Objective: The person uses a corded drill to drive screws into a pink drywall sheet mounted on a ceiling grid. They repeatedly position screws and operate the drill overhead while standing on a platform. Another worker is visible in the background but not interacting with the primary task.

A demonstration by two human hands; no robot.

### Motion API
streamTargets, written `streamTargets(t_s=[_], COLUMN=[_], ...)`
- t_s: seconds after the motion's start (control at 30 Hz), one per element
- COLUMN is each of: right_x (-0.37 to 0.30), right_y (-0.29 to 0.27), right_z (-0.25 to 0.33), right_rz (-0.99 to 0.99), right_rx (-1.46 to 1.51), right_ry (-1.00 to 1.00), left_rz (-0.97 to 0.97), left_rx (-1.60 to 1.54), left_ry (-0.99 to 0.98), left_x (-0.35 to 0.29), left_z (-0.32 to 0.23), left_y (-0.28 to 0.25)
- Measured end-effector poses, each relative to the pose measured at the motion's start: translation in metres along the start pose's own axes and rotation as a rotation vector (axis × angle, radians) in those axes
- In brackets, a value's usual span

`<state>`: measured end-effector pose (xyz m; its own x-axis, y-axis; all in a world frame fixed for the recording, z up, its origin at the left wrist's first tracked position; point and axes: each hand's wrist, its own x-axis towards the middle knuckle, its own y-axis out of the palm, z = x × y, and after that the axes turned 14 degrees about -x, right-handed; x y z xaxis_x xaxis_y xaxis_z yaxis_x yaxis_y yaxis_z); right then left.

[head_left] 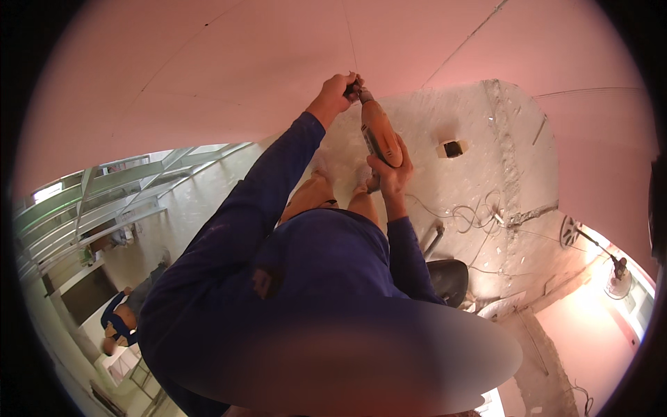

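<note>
My right hand is closed round the rear handle of an orange and dark power drill. The drill points away from me, its front end up by the pink wall panel. At that front end my left hand is stretched far forward, its fingers bent round a small dark piece that I cannot make out. Whether the drill's tip touches the panel is hidden by the fingers.
A small open box lies on the dusty floor to the right. Loose cable curls near a dark tub. A standing fan is at far right. Metal framing runs along the left, with another person below it.
</note>
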<state>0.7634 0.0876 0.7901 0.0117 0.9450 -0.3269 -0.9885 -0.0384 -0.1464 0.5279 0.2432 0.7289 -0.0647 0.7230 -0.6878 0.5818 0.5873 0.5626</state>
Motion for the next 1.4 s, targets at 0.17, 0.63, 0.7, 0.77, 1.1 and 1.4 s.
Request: streamTargets(t_s=[0.17, 0.63, 0.7, 0.77, 1.1, 1.4], right_x=[0.022, 0.056, 0.059, 0.062, 0.067, 0.071], right_y=[0.010, 0.046, 0.045, 0.044, 0.055, 0.063], right_z=[0.000, -0.029, -0.033, -0.036, -0.042, -0.045], right_rz=[0.009, -0.014, 0.021, 0.035, -0.008, 0.004], right_rx=[0.034, 0.362, 0.480, 0.473, 0.506, 0.538], right_ry=[0.005, 0.151, 0.203, 0.206, 0.215, 0.255], left_rz=[-0.096, -0.103, -0.108, -0.063, -0.086, -0.056], left_rx=[0.208, 0.192, 0.232, 0.265, 0.317, 0.335], left_ry=[0.014, -0.049, -0.067, -0.083, -0.051, -0.027], left_x=[0.030, 0.087, 0.090, 0.092, 0.098, 0.098], left_z=[-0.018, -0.027, -0.031, -0.033, -0.034, -0.036], left_y=[0.004, -0.005, -0.006, -0.008, -0.006, -0.006])
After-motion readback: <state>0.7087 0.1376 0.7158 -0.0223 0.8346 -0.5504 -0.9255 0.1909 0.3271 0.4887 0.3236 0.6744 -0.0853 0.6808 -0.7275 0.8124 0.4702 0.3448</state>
